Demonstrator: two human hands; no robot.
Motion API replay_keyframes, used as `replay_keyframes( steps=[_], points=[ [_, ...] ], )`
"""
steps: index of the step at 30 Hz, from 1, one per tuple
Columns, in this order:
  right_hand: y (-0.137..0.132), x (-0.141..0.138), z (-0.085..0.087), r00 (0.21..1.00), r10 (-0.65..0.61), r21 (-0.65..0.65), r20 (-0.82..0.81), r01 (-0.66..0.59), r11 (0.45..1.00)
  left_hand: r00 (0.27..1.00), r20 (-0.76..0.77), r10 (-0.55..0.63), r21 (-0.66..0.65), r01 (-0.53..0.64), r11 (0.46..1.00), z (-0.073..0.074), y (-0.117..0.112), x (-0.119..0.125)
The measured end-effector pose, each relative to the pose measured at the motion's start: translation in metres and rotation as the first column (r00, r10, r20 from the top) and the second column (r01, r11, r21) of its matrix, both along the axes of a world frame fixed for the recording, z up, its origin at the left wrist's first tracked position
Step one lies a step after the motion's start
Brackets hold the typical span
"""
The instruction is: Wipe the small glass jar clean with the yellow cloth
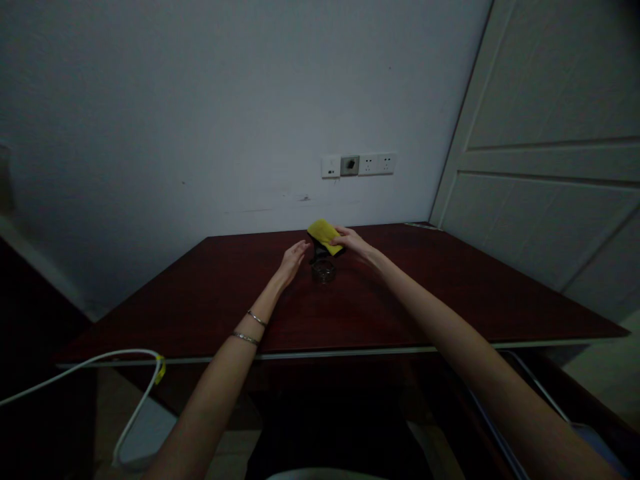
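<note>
A folded yellow cloth [323, 233] with a dark edge is pinched in my right hand [351, 241], over the far middle of the dark red table. Just left of it, my left hand [294, 256] has its fingers stretched out, with nothing seen in them. Between the hands, under the cloth, is a dark thing [319, 253] whose kind I cannot make out. A small round clear glass dish [323, 271], perhaps an ashtray, sits on the tabletop on the near side of the cloth.
The dark red table [200, 300] reaches back to the white wall, which carries a row of sockets [370, 164]. A white cable [135, 351] with a yellow tie [160, 369] loops over the front left edge. At the right stands a white panelled door [540, 160].
</note>
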State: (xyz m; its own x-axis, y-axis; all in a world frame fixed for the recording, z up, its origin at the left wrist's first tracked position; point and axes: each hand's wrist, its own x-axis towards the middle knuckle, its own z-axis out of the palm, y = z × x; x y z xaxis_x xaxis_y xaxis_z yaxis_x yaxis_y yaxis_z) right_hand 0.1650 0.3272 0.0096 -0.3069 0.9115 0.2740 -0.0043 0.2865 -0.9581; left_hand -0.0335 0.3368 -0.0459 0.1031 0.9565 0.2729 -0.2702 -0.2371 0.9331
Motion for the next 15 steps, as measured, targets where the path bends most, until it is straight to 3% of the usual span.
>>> replay_keyframes(
  steps=[4, 7, 10, 13, 15],
  points=[
    [-0.006, -0.012, -0.006, 0.999, 0.0, 0.036, -0.046, 0.002, 0.999, 0.982, 0.112, -0.151, -0.018, 0.154, 0.988, 0.023, -0.014, 0.011],
    [-0.009, -0.014, -0.007, 1.0, 0.006, 0.093, -0.019, -0.004, 0.996, 0.996, 0.052, -0.076, 0.0, 0.076, 0.997, 0.033, -0.018, 0.021],
    [-0.01, -0.003, -0.012, 0.995, 0.01, 0.097, 0.104, -0.02, 0.995, 1.0, -0.012, 0.022, 0.116, -0.02, 0.993, 0.045, -0.009, 0.018],
    [-0.009, 0.014, -0.025, 0.969, -0.068, 0.108, 0.239, 0.044, 0.993, 0.925, -0.35, 0.15, 0.327, -0.029, 0.945, 0.065, 0.007, 0.004],
    [-0.007, 0.021, -0.038, 0.951, -0.057, 0.094, 0.302, 0.03, 0.995, 0.735, -0.664, 0.135, 0.372, 0.169, 0.913, 0.079, 0.015, -0.003]
  ],
)
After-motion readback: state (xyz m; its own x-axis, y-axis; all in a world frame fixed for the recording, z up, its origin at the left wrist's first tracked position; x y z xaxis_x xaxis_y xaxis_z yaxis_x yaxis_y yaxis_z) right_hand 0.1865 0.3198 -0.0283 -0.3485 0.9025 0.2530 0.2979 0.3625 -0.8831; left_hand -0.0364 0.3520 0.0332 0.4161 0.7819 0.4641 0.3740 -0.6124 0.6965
